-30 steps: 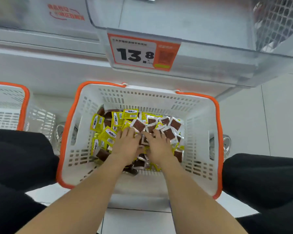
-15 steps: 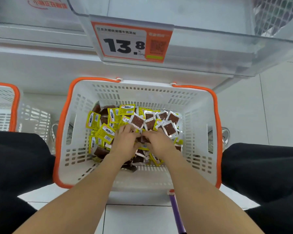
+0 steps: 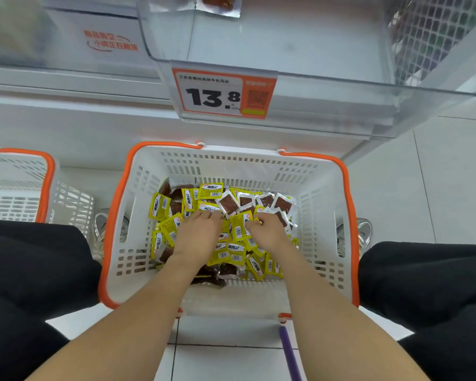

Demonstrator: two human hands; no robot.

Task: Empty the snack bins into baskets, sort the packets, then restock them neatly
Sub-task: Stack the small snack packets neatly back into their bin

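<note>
A white basket with an orange rim stands on the floor between my knees. It holds a heap of snack packets: yellow packets mostly on the left and in the middle, clear packets with brown contents at the far right. Both hands are down in the heap. My left hand lies flat, its fingertips touching a yellow packet. My right hand has its fingers curled at the edge of a yellow packet. What lies beneath the hands is hidden.
A clear shelf bin with an orange 13.8 price tag overhangs the basket; one brown packet lies in it. A second white basket stands at the left. A purple strip lies on the tiles.
My hands, close together in the middle of the heap before, have drawn apart, and yellow packets now show between them. The view has tilted up slightly.
</note>
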